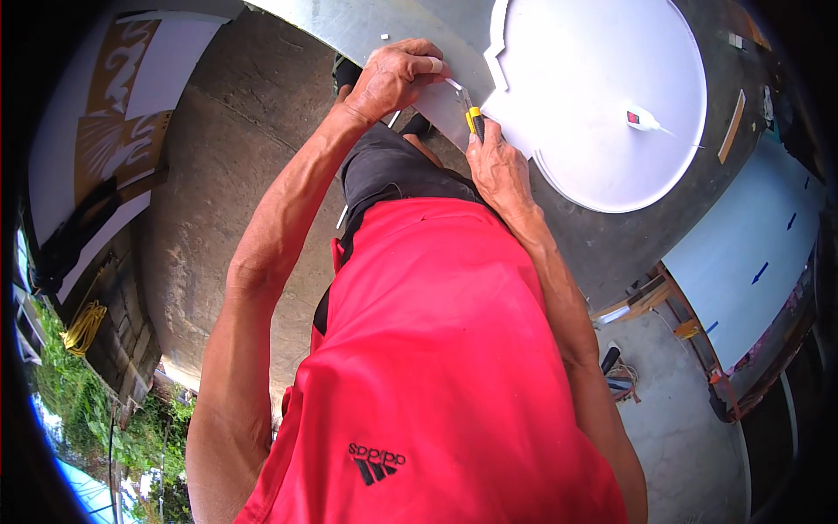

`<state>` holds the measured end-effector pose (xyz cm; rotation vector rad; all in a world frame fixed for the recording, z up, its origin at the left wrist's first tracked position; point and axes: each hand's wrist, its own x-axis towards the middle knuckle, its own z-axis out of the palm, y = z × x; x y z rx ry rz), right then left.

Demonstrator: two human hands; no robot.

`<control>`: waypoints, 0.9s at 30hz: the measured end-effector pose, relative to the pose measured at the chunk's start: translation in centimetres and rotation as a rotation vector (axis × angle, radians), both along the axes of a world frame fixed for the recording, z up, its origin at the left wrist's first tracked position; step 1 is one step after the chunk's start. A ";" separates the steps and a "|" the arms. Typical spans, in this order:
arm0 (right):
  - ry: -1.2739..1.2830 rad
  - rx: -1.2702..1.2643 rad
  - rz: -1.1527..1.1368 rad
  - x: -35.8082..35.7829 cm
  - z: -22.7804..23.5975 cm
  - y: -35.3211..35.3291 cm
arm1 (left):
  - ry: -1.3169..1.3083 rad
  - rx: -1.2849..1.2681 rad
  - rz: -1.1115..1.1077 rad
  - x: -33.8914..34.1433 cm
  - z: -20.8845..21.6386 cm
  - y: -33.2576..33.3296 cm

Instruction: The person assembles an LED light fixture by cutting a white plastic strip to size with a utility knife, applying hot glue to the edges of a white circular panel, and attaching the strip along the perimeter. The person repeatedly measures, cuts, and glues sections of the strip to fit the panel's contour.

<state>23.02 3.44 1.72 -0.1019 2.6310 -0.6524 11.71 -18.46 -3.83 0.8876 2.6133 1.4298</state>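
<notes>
My right hand (500,166) grips a yellow-and-black utility knife (475,122), its blade pointing away from me toward my other hand. In the closed fingers of my left hand (397,79) is a narrow white strip (453,84); its free end sticks out close to the knife's tip, and whether they touch I cannot tell. Just right of my hands lies a large round white panel (585,105) with a stepped, curvy left edge. A small white glue bottle (642,119) with a long thin nozzle rests on that panel.
The grey worktop (602,244) carries the panel, a wooden stick (731,127) at the right and a tiny white scrap (385,37) beyond my left hand. A pale blue sheet (742,253) stands farther right. Decorated brown-and-white panels (122,96) are at the far left, above coiled yellow cord (85,328).
</notes>
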 end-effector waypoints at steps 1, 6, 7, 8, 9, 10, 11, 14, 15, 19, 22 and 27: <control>0.000 -0.001 0.001 0.0 0.0 0.0 | 0.001 0.004 0.005 0.0 0.0 0.0; -0.010 -0.018 -0.006 0.0 0.0 0.0 | -0.003 0.008 0.004 0.1 -0.1 0.0; -0.001 -0.020 -0.005 0.0 0.0 0.0 | 0.003 0.008 0.005 0.1 -0.1 0.0; 0.008 -0.022 -0.004 0.0 -0.1 0.0 | 0.004 0.006 0.003 0.0 -0.1 0.0; 0.017 -0.025 -0.002 0.0 -0.1 0.0 | 0.004 0.004 0.002 0.0 -0.1 0.0; 0.008 -0.022 -0.002 0.1 -0.1 0.0 | 0.005 0.003 0.001 0.0 -0.1 0.0; 0.000 -0.020 -0.002 0.0 0.0 0.0 | 0.004 0.001 -0.001 0.0 -0.1 0.0; -0.019 -0.022 -0.009 -0.1 0.3 -0.1 | 0.003 0.001 -0.003 0.0 -0.3 -0.1; -0.024 -0.024 -0.012 -0.1 0.4 -0.2 | 0.004 0.004 -0.002 0.0 -0.3 -0.1; 0.006 -0.023 -0.002 0.0 0.0 -0.1 | -0.007 0.020 0.006 0.1 -0.2 0.0; 0.005 -0.019 -0.005 0.1 -0.1 -0.1 | 0.002 0.019 0.003 0.0 -0.1 0.0; 0.005 -0.022 -0.017 0.0 -0.1 -0.2 | 0.003 0.007 0.011 0.1 -0.1 0.0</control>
